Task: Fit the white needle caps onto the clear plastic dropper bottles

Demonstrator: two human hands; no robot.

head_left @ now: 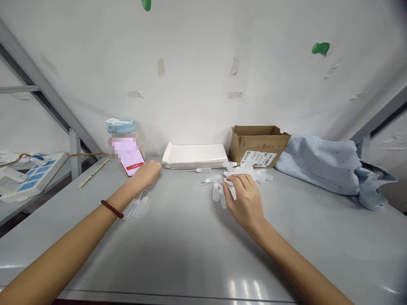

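Note:
My left hand (pixel 150 173) is closed beside the left edge of a stack of white envelopes (pixel 199 153). Its fingertips are hidden, so I cannot tell whether it touches the stack. A few small translucent plastic tags with string loops (pixel 137 207) lie under my left forearm. On the right, my right hand (pixel 244 199) is bent over a loose pile of similar tags (pixel 259 174), thumb and index finger pinched close together at its near left side. Tags (pixel 216 192) stick out beside the thumb. A single tag (pixel 203 170) lies before the envelopes.
A brown cardboard box (pixel 259 146) stands behind the pile, with light blue cloth (pixel 321 163) to its right. At the back left, a lit phone (pixel 132 164) leans by a blue-lidded cup (pixel 121 126). A thin wooden strip (pixel 93 173) and white device (pixel 34 176) are farther left.

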